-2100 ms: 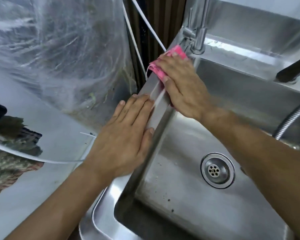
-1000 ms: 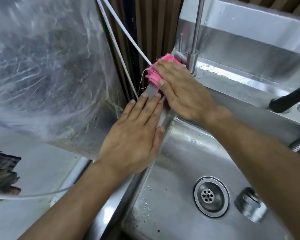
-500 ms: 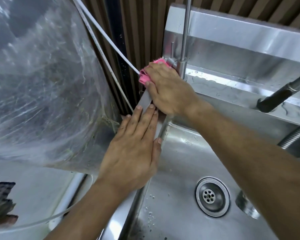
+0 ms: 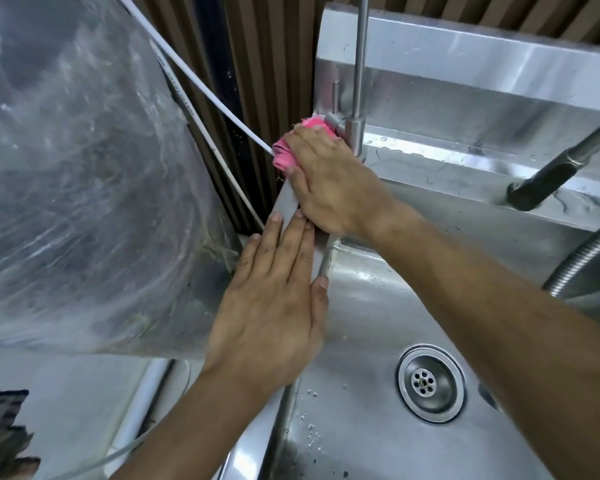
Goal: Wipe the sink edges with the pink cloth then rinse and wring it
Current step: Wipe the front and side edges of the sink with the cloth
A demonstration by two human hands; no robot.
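The pink cloth (image 4: 286, 155) is bunched at the far end of the steel sink's left edge (image 4: 286, 200), beside the base of a thin tap. My right hand (image 4: 333, 183) lies on top of it, fingers pressing it down, so most of the cloth is hidden. My left hand (image 4: 274, 306) rests flat on the same left edge nearer to me, fingers together and pointing away, holding nothing. Its fingertips almost touch the right hand.
The sink basin (image 4: 354, 341) has a round drain (image 4: 430, 382) and water drops. A thin tap (image 4: 358, 81) rises at the back left corner. A dark spray head (image 4: 548, 178) and a ribbed hose (image 4: 582, 258) reach in from the right. Clear plastic sheeting (image 4: 84, 168) and white cables (image 4: 201, 88) are on the left.
My right hand has pushed the pink cloth further along the left edge, up to the tap base. My left hand has stayed flat on the edge, following slightly.
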